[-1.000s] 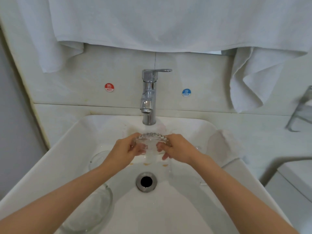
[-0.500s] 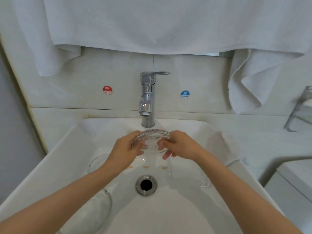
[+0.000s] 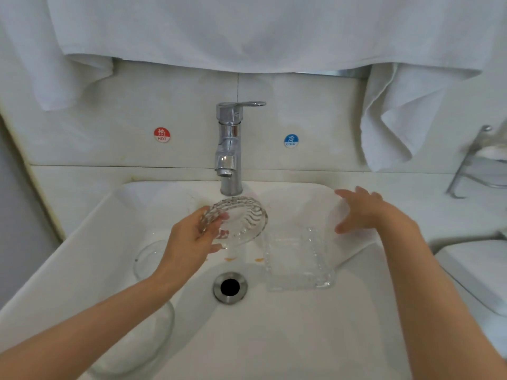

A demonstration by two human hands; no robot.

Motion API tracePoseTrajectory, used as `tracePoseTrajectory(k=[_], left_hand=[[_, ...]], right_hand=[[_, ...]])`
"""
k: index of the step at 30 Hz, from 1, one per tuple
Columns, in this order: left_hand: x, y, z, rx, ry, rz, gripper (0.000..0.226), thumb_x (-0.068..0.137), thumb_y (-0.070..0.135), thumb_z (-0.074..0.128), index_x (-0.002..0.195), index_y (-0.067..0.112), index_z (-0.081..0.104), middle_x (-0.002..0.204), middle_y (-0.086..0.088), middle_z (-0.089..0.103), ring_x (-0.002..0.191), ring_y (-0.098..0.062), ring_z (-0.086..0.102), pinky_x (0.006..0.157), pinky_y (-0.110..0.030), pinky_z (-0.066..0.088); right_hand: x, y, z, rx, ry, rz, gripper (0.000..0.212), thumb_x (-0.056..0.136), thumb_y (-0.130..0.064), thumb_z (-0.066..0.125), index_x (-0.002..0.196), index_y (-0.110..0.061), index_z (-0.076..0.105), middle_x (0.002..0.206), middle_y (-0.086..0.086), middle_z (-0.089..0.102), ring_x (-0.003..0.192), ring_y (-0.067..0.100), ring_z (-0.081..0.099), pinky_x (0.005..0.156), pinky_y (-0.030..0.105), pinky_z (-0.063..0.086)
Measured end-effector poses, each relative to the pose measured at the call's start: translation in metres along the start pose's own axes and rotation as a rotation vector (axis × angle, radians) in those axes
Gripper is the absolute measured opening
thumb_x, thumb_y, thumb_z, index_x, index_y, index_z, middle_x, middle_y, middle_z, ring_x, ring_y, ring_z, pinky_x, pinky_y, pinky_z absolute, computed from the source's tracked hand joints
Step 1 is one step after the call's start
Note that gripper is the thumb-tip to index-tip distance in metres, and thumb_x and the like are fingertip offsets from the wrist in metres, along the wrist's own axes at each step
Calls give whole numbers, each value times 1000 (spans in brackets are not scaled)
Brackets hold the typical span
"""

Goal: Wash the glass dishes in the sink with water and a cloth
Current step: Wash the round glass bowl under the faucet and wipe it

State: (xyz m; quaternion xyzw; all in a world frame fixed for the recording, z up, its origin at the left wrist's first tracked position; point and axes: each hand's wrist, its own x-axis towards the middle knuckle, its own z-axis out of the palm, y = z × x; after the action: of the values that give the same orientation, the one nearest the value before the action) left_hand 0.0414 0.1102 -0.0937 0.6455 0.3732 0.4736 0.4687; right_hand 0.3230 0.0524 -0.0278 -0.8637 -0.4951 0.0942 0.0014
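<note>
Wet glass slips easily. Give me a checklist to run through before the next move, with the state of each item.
1. Grip on the round dish: ok. The left hand curls its fingers round the rim.
2. Right hand free: ok. It is open and holds nothing.
3. Cloth in hand: not ok. Neither hand holds one.
4. Water running from the tap: cannot tell. No stream shows.
5. Square dish settled: ok. It lies flat in the sink, right of the drain.
6. Drain open: ok. No plug shows.
</note>
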Motion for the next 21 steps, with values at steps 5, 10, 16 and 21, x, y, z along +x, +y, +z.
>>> tracePoseTrajectory(k=[5,10,16,21], left_hand=[[-1,0,0,20,-22,-72,20,94,2,50,86,13,65,96,-5,69,82,-16,68,61,-26,59],[-5,7,4,13,-61,-73,24,93,-2,48,83,13,63,97,-5,67,86,-12,67,60,-31,59],[-11,13,2,190,-127,49,36,94,-4,43,93,30,52,100,6,65,87,-2,63,60,-26,58],[-13,19,-1,470,-148,252,47,86,-11,43,93,36,46,75,12,57,67,3,56,65,-16,50]], right_hand=[[8,12,14,180,-17,56,94,74,-23,77,146,-13,17,145,13,32,130,30,39,100,36,36],[10,15,12,223,108,55,71,74,-16,75,137,-20,43,136,8,49,124,28,47,96,33,38],[-23,-7,-24,620,524,-333,32,75,-7,70,102,-24,63,85,-6,62,84,17,57,57,20,39],[-62,-54,-29,569,232,-693,30,61,-26,63,87,-40,65,79,-24,64,74,-4,58,65,12,45]])
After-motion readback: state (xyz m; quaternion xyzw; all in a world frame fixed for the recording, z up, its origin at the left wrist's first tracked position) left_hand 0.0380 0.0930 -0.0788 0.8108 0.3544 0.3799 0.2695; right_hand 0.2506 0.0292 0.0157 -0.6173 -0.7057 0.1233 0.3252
